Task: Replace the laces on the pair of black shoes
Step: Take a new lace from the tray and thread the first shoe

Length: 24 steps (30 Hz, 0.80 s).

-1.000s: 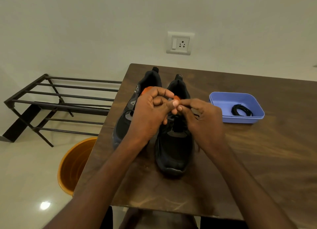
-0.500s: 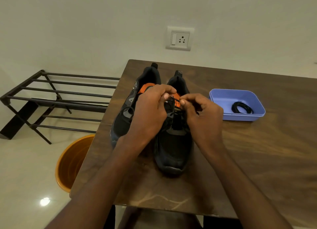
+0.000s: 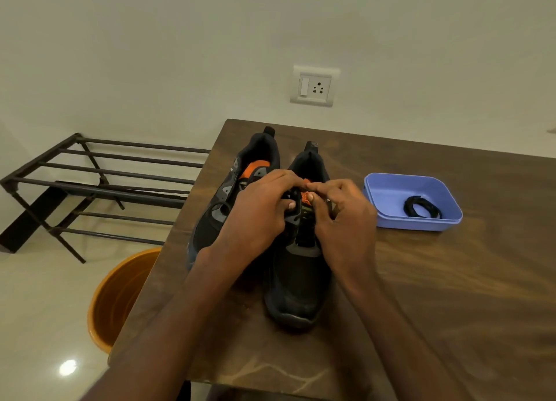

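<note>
Two black shoes with orange insoles stand side by side on the wooden table, toes toward me. The left shoe is partly hidden by my left forearm. Over the tongue of the right shoe both hands work close together. My left hand curls round the black lace at the top eyelets. Fingertips of my right hand pinch the same lace from the other side. A coiled black lace lies in the blue tray to the right.
An orange bucket stands on the floor left of the table. Behind it a black metal rack runs along the wall. A wall socket sits above the table's far edge.
Both hands have come down from above the shoes onto the right shoe's tongue and eyelets. The shoes and tray have not moved.
</note>
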Tool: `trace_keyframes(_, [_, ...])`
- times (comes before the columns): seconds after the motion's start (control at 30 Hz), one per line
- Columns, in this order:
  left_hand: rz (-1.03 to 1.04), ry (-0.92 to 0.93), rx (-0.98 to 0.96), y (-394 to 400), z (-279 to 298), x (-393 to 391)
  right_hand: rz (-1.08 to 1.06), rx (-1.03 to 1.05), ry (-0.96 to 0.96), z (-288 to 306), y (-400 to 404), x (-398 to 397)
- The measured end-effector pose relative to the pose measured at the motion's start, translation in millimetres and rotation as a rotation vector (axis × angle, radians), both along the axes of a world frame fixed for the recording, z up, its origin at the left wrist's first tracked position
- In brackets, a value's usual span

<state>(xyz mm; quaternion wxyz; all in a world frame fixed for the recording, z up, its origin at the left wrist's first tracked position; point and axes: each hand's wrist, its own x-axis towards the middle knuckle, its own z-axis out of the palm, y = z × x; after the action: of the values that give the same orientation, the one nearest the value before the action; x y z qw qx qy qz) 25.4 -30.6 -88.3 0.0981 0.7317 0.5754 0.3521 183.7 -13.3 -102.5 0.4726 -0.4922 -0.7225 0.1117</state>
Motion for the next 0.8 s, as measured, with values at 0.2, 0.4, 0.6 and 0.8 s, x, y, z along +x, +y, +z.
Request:
trace_keyframes(0.2, [0.013,-0.054,0.027,-1.5,-3.0,-6.2,-0.009,-0.016,-0.125,3.6,4.7,-1.0])
trace_keyframes(0.4, [0.020,-0.108,0.053,-2.5,-5.1,-11.5,0.075,-0.100,-0.278,9.8,9.5,11.1])
trace_keyframes(0.6, [0.015,-0.150,0.073,-3.3,-9.3,-10.4,0.109,-0.204,-0.217,6.3,10.2,9.5])
trace_keyframes(0.8, [0.013,-0.146,0.070,-5.0,-13.4,-11.2,0.158,-0.328,0.053,1.3,11.0,9.1])
